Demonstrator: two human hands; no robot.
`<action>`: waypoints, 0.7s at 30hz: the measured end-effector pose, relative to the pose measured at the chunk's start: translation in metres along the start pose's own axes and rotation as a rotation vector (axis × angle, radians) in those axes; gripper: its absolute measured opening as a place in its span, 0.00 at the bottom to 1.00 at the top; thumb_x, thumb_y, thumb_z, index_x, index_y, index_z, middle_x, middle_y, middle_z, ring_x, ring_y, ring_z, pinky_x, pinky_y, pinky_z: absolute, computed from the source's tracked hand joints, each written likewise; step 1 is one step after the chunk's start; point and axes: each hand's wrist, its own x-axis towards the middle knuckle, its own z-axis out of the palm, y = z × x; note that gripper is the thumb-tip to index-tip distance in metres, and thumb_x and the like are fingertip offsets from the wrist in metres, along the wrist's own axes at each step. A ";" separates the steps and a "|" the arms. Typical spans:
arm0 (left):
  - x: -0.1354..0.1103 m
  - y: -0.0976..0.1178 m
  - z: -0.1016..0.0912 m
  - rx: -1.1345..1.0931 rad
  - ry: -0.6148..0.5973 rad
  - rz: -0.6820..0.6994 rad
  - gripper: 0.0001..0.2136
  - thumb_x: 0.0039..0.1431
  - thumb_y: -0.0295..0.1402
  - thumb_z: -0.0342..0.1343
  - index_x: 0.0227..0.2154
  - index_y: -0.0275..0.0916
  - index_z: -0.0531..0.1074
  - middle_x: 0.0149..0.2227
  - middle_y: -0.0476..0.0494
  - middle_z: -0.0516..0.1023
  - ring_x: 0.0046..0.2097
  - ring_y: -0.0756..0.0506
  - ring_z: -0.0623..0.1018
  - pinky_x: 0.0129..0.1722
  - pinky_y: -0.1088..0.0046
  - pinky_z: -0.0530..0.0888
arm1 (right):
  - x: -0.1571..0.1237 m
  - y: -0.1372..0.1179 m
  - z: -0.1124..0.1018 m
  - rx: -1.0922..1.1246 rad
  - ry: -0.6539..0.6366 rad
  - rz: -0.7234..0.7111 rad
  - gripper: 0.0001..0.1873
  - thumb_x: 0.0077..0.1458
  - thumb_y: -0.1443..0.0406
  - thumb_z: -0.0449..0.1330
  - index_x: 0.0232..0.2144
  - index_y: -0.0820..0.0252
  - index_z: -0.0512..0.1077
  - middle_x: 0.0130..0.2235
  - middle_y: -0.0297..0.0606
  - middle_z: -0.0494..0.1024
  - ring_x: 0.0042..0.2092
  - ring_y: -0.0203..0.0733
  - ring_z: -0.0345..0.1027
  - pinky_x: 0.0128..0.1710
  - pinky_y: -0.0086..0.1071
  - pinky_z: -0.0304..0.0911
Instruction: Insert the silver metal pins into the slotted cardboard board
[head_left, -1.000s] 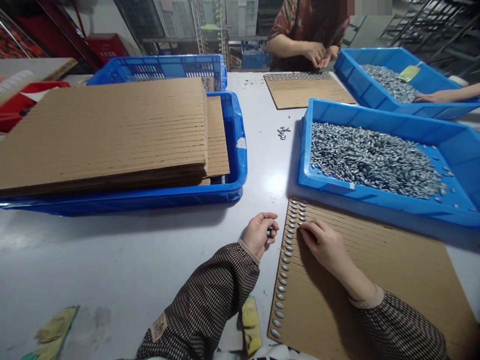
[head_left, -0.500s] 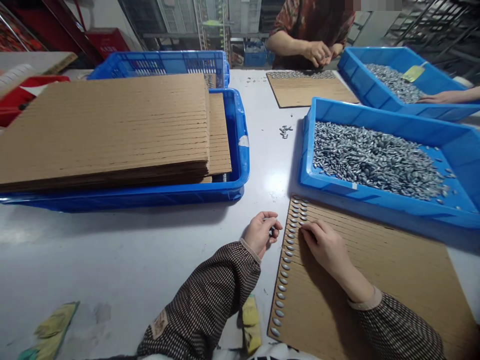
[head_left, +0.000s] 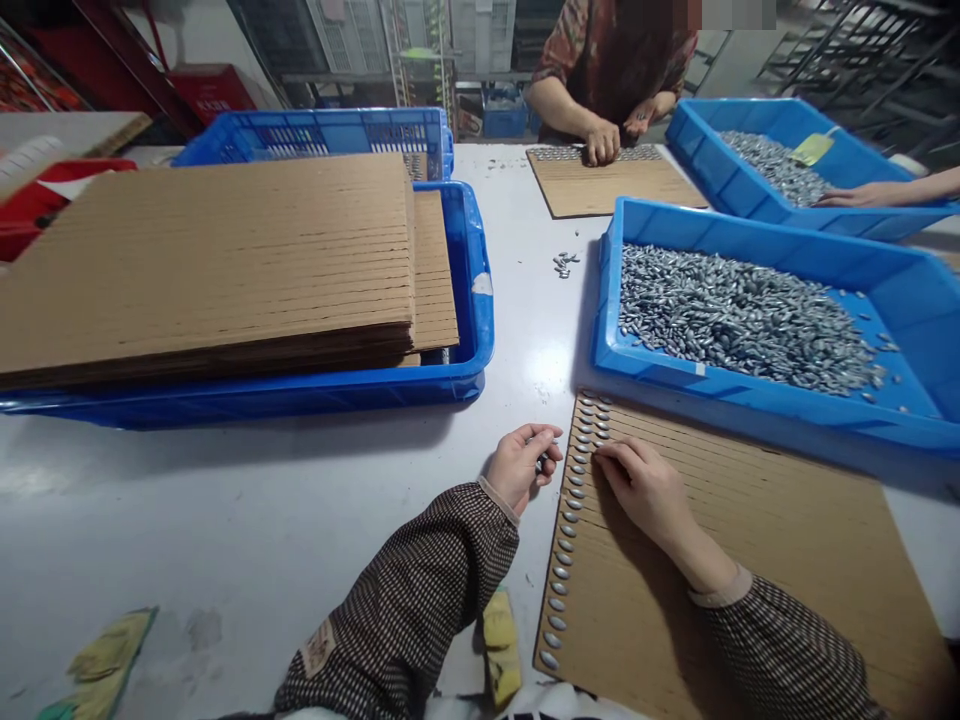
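Note:
A slotted cardboard sheet (head_left: 750, 560) lies on the table in front of me. Silver spindle-shaped metal pieces (head_left: 556, 604) run down its left edge in one full column, with a shorter second column at the top. My right hand (head_left: 651, 495) is over the sheet, thumb and fingertips pinched at the lower end of the short column, on a piece that they partly cover. Just left of the sheet's edge, my left hand (head_left: 523, 466) is curled, palm up, round several of the same pieces; their number is hidden by the fingers.
Beyond the sheet stands a blue tray (head_left: 787, 405) of loose silver pieces. On the left, stacked cardboard sheets (head_left: 225, 260) rest on a blue crate (head_left: 480, 340). Across the table a co-worker (head_left: 607, 70) handles another sheet (head_left: 615, 190); another person's hand (head_left: 855, 195) reaches into a second tray (head_left: 720, 185).
My hands have stayed almost in place, the right fingertips still at the second column. The co-worker's hands, together before, are now apart, one lowered onto their sheet. The view has shifted slightly.

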 end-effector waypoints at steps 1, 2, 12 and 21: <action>0.000 0.000 0.000 0.002 -0.003 0.000 0.12 0.52 0.37 0.59 0.35 0.34 0.71 0.24 0.49 0.70 0.21 0.55 0.65 0.17 0.82 0.54 | 0.001 -0.001 -0.002 0.015 0.004 0.002 0.09 0.64 0.63 0.53 0.37 0.57 0.73 0.37 0.40 0.76 0.37 0.42 0.71 0.36 0.33 0.65; 0.000 0.000 0.000 0.005 -0.006 0.000 0.12 0.52 0.37 0.59 0.36 0.34 0.70 0.24 0.49 0.71 0.21 0.55 0.66 0.17 0.82 0.55 | 0.001 -0.003 -0.005 0.038 0.011 0.010 0.08 0.64 0.63 0.53 0.39 0.57 0.73 0.37 0.40 0.76 0.36 0.42 0.71 0.36 0.33 0.66; -0.006 0.001 0.001 0.057 -0.104 0.005 0.16 0.47 0.41 0.66 0.32 0.36 0.69 0.23 0.50 0.72 0.21 0.56 0.67 0.17 0.83 0.55 | 0.024 -0.046 -0.009 0.646 -0.090 0.246 0.13 0.61 0.56 0.57 0.38 0.58 0.75 0.36 0.41 0.79 0.34 0.41 0.71 0.32 0.32 0.66; -0.013 0.005 0.008 -0.014 -0.102 -0.023 0.16 0.46 0.38 0.68 0.33 0.33 0.73 0.23 0.49 0.72 0.20 0.56 0.65 0.17 0.84 0.55 | 0.013 -0.041 -0.014 0.982 -0.078 0.494 0.15 0.53 0.55 0.65 0.39 0.58 0.74 0.36 0.39 0.80 0.36 0.41 0.74 0.37 0.34 0.70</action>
